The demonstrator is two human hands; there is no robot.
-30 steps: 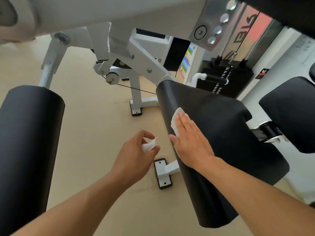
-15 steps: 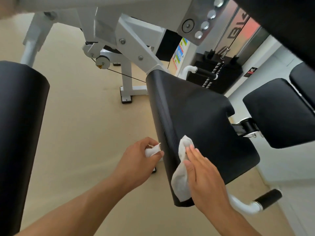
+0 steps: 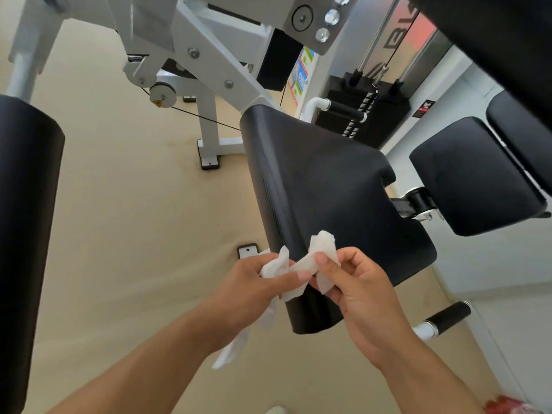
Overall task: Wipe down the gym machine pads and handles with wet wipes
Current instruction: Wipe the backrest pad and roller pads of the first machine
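A black curved seat pad (image 3: 325, 186) slopes down through the middle of the view. In front of its lower end both hands meet on a crumpled white wet wipe (image 3: 301, 264). My left hand (image 3: 251, 291) grips the wipe's left part, and a white strip hangs below that wrist. My right hand (image 3: 358, 291) pinches the wipe's right part between thumb and fingers. Neither hand touches the pad. A black roller pad (image 3: 24, 234) stands at the far left. A black-gripped handle (image 3: 445, 318) sticks out at the lower right, another black-gripped handle (image 3: 346, 110) behind the seat.
The white machine frame (image 3: 209, 64) and a thin cable cross the top. Black pads (image 3: 475, 177) sit at the right, a black weight stack (image 3: 367, 115) behind. Beige floor holds white frame feet (image 3: 209, 159). Something red (image 3: 507, 406) lies at the bottom right.
My right hand has lifted the wipe off the seat pad and brought it to my left hand. Both hands now hold the wipe together in front of the pad's lower end.
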